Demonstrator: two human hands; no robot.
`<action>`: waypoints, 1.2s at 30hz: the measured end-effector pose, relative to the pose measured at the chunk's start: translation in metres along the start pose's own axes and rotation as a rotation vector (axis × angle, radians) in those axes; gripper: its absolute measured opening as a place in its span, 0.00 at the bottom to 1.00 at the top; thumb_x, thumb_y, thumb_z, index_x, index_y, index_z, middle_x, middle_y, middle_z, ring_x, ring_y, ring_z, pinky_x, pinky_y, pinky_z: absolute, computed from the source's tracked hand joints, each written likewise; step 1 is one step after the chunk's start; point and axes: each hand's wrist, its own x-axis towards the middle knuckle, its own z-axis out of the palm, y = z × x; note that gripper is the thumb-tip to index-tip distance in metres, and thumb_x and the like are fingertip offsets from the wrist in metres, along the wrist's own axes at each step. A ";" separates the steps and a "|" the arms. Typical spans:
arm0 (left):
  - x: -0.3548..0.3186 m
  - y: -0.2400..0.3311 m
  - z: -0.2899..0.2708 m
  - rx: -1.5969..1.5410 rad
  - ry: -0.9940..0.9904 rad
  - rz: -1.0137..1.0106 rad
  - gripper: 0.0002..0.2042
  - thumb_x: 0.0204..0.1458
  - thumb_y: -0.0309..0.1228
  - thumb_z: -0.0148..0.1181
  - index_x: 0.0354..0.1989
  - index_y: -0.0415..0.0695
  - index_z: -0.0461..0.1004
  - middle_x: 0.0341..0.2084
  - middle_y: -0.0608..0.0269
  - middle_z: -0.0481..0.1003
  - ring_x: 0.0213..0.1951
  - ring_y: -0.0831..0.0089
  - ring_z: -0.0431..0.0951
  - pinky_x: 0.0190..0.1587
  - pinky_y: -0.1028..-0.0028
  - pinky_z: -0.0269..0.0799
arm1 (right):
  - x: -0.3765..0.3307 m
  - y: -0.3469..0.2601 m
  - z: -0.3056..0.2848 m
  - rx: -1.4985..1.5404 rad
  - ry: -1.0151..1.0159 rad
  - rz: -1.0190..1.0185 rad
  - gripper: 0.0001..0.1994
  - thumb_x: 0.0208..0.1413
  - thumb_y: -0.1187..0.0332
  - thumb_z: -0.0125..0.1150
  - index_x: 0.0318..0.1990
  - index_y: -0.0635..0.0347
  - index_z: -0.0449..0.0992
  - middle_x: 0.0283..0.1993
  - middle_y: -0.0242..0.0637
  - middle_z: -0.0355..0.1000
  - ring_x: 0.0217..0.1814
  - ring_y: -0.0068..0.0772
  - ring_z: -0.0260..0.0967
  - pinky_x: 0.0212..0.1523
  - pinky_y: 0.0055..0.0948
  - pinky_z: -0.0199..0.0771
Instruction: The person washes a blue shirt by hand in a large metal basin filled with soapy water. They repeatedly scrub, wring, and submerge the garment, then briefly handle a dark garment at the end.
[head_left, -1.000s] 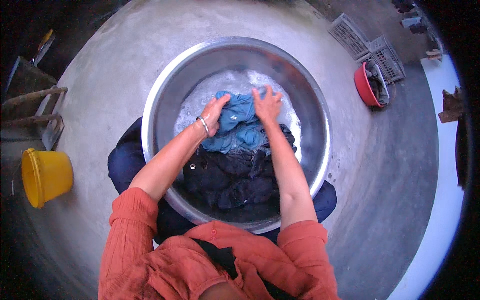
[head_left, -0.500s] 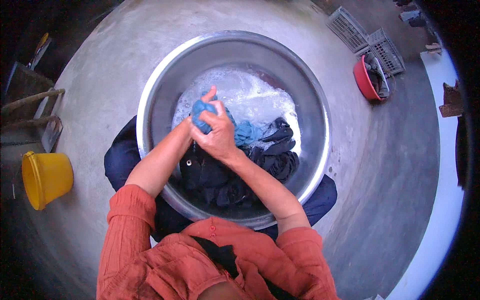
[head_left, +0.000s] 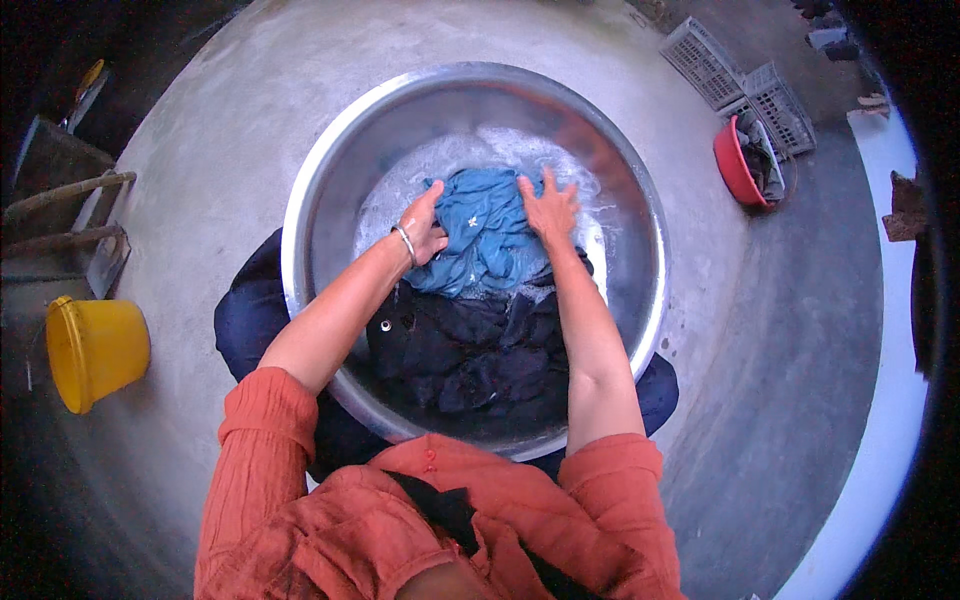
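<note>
Head view, blue cloth: the wet blue cloth (head_left: 485, 235) lies loosely spread and wrinkled inside the wide metal basin (head_left: 628, 250), at the far end of a dark clothing heap (head_left: 460, 355), a small pale mark near its middle.
Left hand: the left hand (head_left: 421, 224) is half open, thumb up and fingers curved, touching the cloth's left edge; I cannot tell whether the fingertips have closed on any fabric.
Right hand: the right hand (head_left: 549, 208) is opened wide with fingers fanned, its thumb side against the cloth's right edge, grasping nothing that shows.
Just changed: half a second ago the cloth was bunched between both hands, pressed together left of centre; now the hands are apart and the cloth lies flatter between them.
Meaning for the work: by my judgement, the squeeze has been let go and the cloth is opened out again over the suds (head_left: 395, 190).
Hard to make out: the right fingertips are blurred; the cloth's underside and its kind of garment cannot be told; the heap's separate pieces merge, apart from one pale metal ring (head_left: 387, 326).
Cut off: the basin's near rim is partly hidden by the red shirt (head_left: 255, 470), and the dark corners swallow the surroundings.
</note>
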 end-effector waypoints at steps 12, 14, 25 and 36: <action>0.041 0.003 -0.052 -0.100 -0.718 -0.172 0.25 0.45 0.62 0.44 0.15 0.51 0.67 0.12 0.65 0.66 0.17 0.71 0.69 0.25 0.70 0.68 | -0.155 -0.102 -0.029 0.804 0.037 -0.752 0.09 0.41 0.67 0.61 0.29 0.61 0.72 0.29 0.44 0.64 0.32 0.45 0.64 0.34 0.34 0.66; 0.039 -0.010 -0.042 -0.155 -0.592 -0.066 0.20 0.48 0.55 0.47 0.20 0.51 0.68 0.16 0.67 0.68 0.19 0.73 0.69 0.23 0.72 0.68 | -0.137 -0.096 -0.005 0.679 0.227 -0.755 0.08 0.43 0.65 0.59 0.26 0.59 0.71 0.26 0.47 0.65 0.29 0.48 0.66 0.29 0.38 0.66; 0.028 -0.010 -0.015 0.097 -0.048 -0.030 0.25 0.53 0.51 0.43 0.50 0.43 0.63 0.49 0.59 0.66 0.50 0.65 0.67 0.50 0.62 0.64 | 0.001 0.000 0.005 -0.036 0.171 -0.068 0.29 0.45 0.47 0.53 0.51 0.55 0.65 0.53 0.58 0.56 0.49 0.61 0.59 0.48 0.47 0.62; 0.026 0.003 -0.037 -0.097 -0.639 -0.059 0.26 0.47 0.61 0.43 0.26 0.47 0.69 0.23 0.62 0.70 0.27 0.71 0.72 0.30 0.71 0.70 | -0.136 -0.094 -0.026 0.802 0.017 -0.700 0.11 0.37 0.67 0.61 0.28 0.62 0.69 0.34 0.42 0.63 0.37 0.38 0.64 0.36 0.29 0.65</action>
